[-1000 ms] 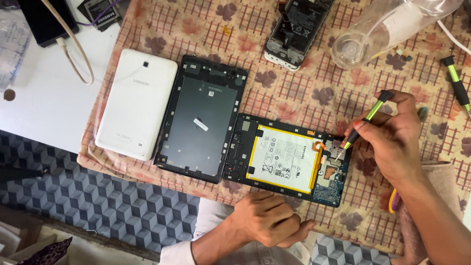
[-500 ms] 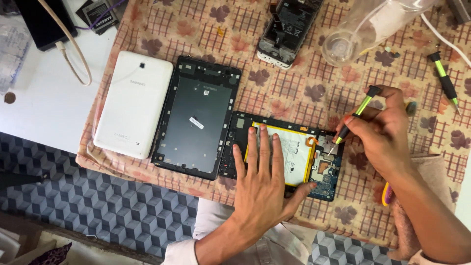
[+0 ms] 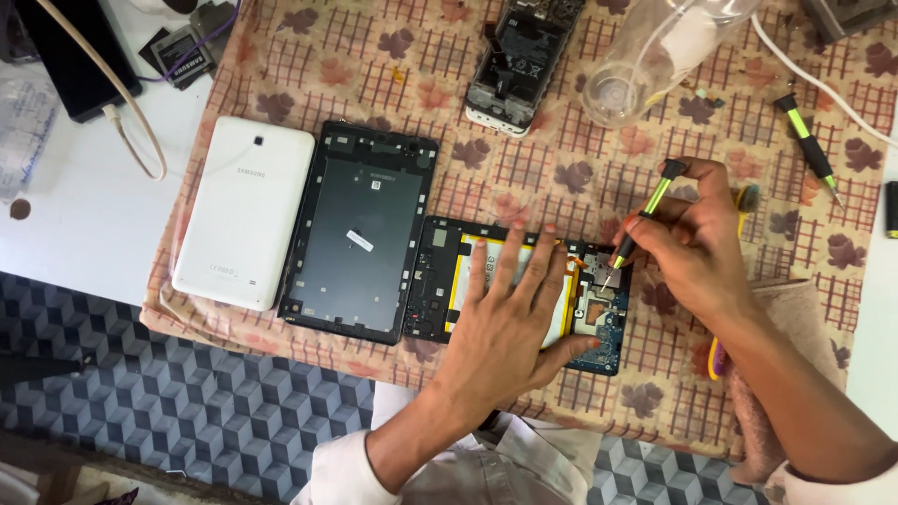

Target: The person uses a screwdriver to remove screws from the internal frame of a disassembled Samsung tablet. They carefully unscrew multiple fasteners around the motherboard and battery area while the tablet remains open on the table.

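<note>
Left hand (image 3: 505, 323) lies flat, fingers spread, grasping nothing, pressing down on the yellow-edged battery of the opened tablet (image 3: 435, 281), which sits at 6 o'clock on the patterned cloth (image 3: 374, 75) covering the surface. Right hand (image 3: 697, 243), at 3 o'clock from it, pinches a green-handled precision screwdriver (image 3: 641, 220), tip down on the circuit board (image 3: 599, 313) beside the battery. Judgement: keep the driver upright and seated in the screw, the palm steadying the body. At 9 o'clock, a dark back frame (image 3: 360, 234) and a white rear cover (image 3: 245, 210). At 12 o'clock, a stripped phone (image 3: 519, 61) and a clear bottle (image 3: 655, 56).
</note>
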